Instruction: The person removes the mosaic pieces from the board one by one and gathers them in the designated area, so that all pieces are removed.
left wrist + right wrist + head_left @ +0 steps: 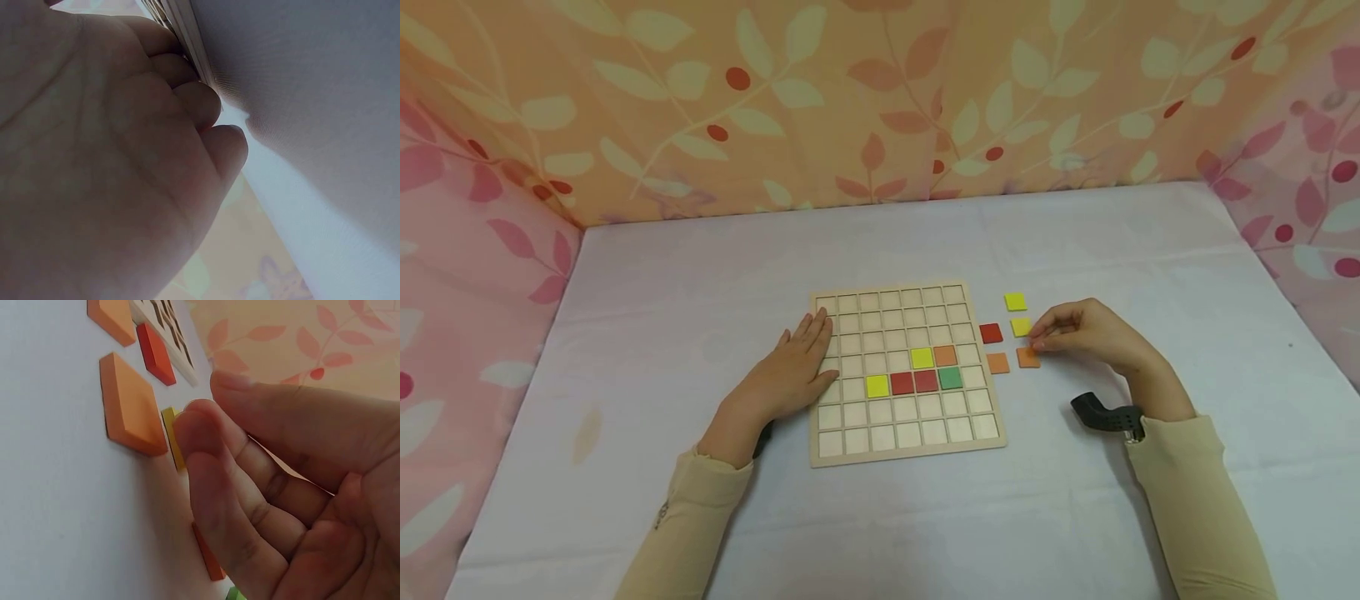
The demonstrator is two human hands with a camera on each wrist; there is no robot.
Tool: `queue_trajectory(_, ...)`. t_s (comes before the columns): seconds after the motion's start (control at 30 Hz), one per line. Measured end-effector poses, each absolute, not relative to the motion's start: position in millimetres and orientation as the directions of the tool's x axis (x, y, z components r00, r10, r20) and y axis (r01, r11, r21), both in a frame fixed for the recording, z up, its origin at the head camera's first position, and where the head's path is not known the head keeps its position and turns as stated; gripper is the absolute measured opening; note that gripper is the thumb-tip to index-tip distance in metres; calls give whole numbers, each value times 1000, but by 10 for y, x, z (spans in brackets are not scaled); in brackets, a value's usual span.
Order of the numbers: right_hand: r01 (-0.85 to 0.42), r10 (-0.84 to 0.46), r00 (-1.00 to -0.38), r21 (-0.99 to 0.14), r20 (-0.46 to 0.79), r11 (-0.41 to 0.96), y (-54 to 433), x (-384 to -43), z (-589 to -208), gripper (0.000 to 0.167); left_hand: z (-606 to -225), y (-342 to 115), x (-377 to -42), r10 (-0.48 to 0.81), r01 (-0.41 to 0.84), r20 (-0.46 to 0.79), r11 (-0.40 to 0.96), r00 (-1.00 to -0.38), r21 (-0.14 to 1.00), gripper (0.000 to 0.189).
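My left hand [790,373] lies flat with spread fingers on the left edge of a wooden grid board [889,458]. In the left wrist view, the palm of the left hand [119,144] fills the left side beside the board's edge. My right hand [1086,333] hovers at the loose tiles, fingers bent, fingertips beside a yellow tile [1019,327] and an orange tile [1028,358]. In the right wrist view, a gap shows between thumb and fingers of the right hand [269,469], with nothing held. The yellow tile [172,434] is partly hidden behind the fingertips.
Six tiles sit in the board's cells, among them a green tile [950,378]. Another yellow tile [1015,302], a red tile [991,333] and an orange tile [997,363] lie right of the board. White cloth [715,275] covers the table; patterned curtains [880,100] surround it.
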State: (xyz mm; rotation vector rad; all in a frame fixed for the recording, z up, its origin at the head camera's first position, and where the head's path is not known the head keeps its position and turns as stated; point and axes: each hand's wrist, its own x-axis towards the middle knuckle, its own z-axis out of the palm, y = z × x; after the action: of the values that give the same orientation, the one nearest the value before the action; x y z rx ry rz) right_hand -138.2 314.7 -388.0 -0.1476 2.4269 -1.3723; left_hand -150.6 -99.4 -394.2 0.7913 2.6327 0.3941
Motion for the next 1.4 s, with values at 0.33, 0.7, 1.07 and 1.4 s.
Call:
queue_trajectory(0.33, 59, -307, -920, -859, -244, 508, 2962, -1428, -3834, 16, -3941, -982, -1513, 577, 477, -264, 803, -773, 357, 73)
queue_trajectory(0.7, 19, -400, -887, -883, -231, 469, 2686, -1538, -3829, 18, -3948, -980, -1513, 577, 482, -258, 804, -775, 347, 72)
queue_trajectory(1.07, -13, -466, -857, -893, -222, 449, 2414, -1615, -3859, 12, -3946, -992, -1511, 572, 479, -263, 808, -777, 343, 73)
queue_trajectory(1.4, -61, -530, -822, -894, -208, 444, 2180, -1680, -3847, 11, -3947, -996, -1513, 573, 482, -264, 808, -776, 338, 73)
